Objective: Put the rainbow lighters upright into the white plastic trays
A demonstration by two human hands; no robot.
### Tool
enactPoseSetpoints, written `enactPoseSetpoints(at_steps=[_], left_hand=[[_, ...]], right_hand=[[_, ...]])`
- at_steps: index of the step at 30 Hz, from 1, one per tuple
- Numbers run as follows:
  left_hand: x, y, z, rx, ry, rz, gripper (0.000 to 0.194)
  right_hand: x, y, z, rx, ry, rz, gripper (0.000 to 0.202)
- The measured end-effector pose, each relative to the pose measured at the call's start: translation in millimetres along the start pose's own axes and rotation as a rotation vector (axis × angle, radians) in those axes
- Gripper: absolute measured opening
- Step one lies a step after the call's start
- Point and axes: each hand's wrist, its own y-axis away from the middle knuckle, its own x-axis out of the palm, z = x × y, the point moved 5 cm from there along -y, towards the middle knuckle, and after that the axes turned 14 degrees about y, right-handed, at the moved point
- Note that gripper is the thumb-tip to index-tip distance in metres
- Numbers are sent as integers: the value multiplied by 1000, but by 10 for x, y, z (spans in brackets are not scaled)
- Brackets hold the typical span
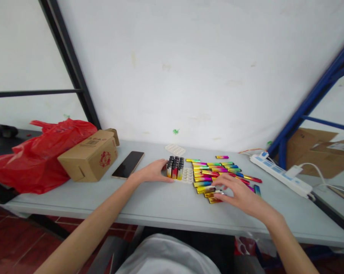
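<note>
"what's there?"
"one table (pixel 166 203), one red bag (pixel 43 156), one box (pixel 88 156) beside it, one phone (pixel 129 164), two trays (pixel 175 148), uncountable loose lighters (pixel 210 173)."
"fingers?"
"left hand (pixel 154 172) spread beside standing lighters (pixel 174 171); right hand (pixel 240 192) over the loose ones, can't tell if pinching."
"writing?"
"red box print, unreadable."

The loose lighters (pixel 210 173) before you have a glossy, mirror-like metallic finish; the standing lighters (pixel 174 167) have tops that look like plastic. Your phone (pixel 129 164) shows a smooth, glossy face. The box (pixel 89 154) beside it is matt cardboard, the bag (pixel 43 152) thin, crinkled, shiny plastic. Your tabletop (pixel 160 205) looks smooth, the power strip (pixel 280 176) is smooth plastic, and your shirt (pixel 163 255) is matt cloth.
</note>
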Motion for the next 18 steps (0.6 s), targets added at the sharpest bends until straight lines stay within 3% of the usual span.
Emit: enactPoseSetpoints(at_steps=[5, 12, 18], left_hand=[[-3, -6, 7, 2, 3, -12, 74], [11, 10, -12, 103, 84, 29, 72], [-19, 45, 40, 77, 56, 33, 74]], right_hand=[[315, 292, -71, 14, 61, -65, 27], [460, 39, -147, 20, 138, -190, 23], [491, -168, -127, 52, 104, -225, 19]])
